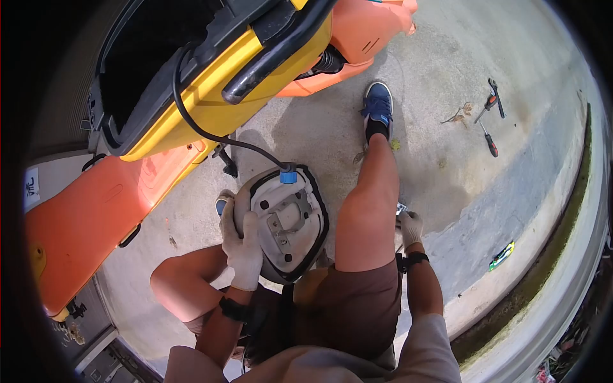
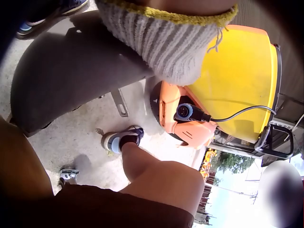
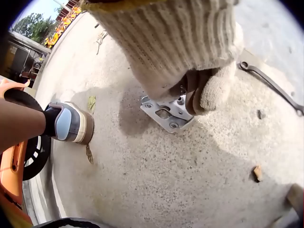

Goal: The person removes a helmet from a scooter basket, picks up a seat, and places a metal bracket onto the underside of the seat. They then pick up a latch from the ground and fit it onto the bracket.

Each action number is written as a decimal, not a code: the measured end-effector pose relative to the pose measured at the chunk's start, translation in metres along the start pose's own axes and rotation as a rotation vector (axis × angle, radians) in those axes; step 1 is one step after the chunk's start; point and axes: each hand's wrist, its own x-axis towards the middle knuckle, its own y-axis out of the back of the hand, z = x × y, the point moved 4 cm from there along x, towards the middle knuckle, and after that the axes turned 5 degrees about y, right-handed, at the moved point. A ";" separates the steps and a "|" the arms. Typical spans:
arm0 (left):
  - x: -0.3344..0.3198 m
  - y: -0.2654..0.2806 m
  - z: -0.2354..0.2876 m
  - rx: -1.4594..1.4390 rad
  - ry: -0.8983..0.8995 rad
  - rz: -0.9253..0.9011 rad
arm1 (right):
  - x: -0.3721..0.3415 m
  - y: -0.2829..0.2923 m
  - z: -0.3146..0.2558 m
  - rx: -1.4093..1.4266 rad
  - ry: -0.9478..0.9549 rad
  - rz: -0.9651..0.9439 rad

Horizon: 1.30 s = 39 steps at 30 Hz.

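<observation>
An upturned grey seat (image 1: 290, 223) lies between the person's legs, its pale underside with a metal bracket strip facing up. The white-gloved left hand (image 1: 242, 249) holds its left side, fingers along the grey cover and thumb near the rim. In the left wrist view, the seat's dark cover (image 2: 76, 71) is under the glove cuff (image 2: 161, 42), which hides the fingers. Low beside the right leg, the gloved right hand (image 3: 209, 88) grips a silver metal hinge plate (image 3: 166, 116) with holes in it, close over the concrete. The hand covers part of the plate.
A yellow and orange scooter (image 1: 255, 70) stands at upper left. From it a black cable with a blue connector (image 1: 288, 176) hangs over the seat. A ratchet wrench (image 1: 496, 96) and a screwdriver (image 1: 490, 143) lie at right. A box-end wrench (image 3: 270, 85) lies near the right hand.
</observation>
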 end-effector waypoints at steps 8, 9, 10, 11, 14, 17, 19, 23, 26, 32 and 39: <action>-0.005 0.003 0.005 0.020 -0.045 0.027 | -0.191 0.026 -0.287 -0.234 0.674 -0.381; -0.006 0.005 0.005 0.028 -0.028 0.020 | -0.229 0.015 -0.312 -0.359 0.735 -0.505; -0.005 0.007 0.006 0.002 -0.051 -0.004 | -0.256 0.007 -0.330 -0.370 0.748 -0.514; -0.006 0.009 0.004 -0.011 -0.053 0.007 | -0.286 -0.013 -0.343 -0.583 0.860 -0.757; -0.003 0.007 0.002 -0.011 -0.094 0.020 | -0.346 -0.063 -0.347 -0.911 0.809 -1.056; -0.003 0.010 0.003 -0.011 -0.078 0.021 | -0.328 -0.126 -0.309 -0.900 0.952 -1.030; -0.004 0.012 0.004 -0.008 -0.073 0.050 | -0.297 -0.162 -0.274 -0.896 1.031 -1.067; -0.007 0.010 -0.003 -0.042 -0.060 0.070 | -0.249 -0.194 -0.221 -0.828 1.002 -0.901; -0.011 0.016 -0.002 -0.043 -0.067 0.065 | -0.238 -0.197 -0.200 -0.751 0.903 -0.899; -0.006 0.010 -0.008 -0.107 -0.101 0.074 | -0.256 -0.201 -0.219 -0.796 0.843 -0.936; -0.007 0.013 -0.010 -0.122 -0.144 0.108 | -0.246 -0.208 -0.202 -0.754 0.794 -1.029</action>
